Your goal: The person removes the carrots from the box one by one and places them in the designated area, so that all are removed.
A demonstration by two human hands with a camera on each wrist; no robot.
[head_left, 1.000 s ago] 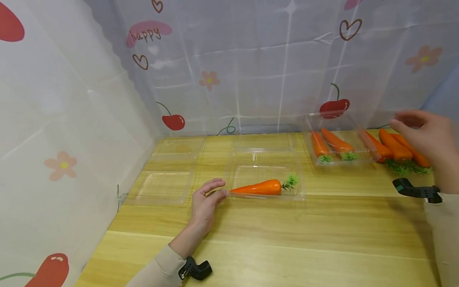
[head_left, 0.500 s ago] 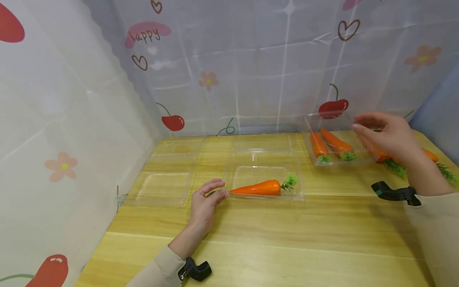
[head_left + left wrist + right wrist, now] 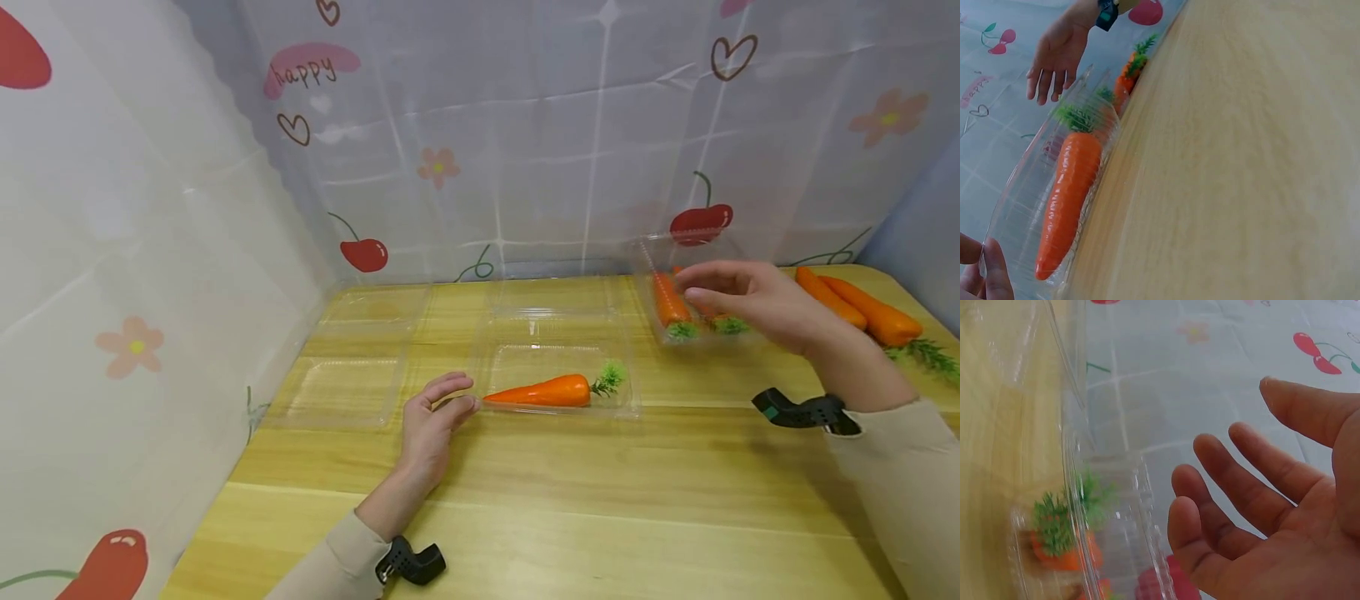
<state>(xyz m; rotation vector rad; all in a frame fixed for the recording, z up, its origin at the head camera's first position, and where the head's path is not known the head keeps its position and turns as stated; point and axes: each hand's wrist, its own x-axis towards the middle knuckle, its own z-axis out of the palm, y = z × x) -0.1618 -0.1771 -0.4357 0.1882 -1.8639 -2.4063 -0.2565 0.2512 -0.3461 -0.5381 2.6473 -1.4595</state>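
Wooden table [image 3: 525, 517]: carrot [image 3: 543, 391] in box [image 3: 547, 358]; left hand [image 3: 432, 425] pinches box's left corner; right of box, right hand [image 3: 761, 307], loosely spread, empty.

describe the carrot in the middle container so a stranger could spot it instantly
On the wooden table, find the middle clear container of three, whose near-left corner the left hand pinches. The carrot lies along its front side, tip toward that hand. Unlike the other carrots, to the right, it has its container to itself.
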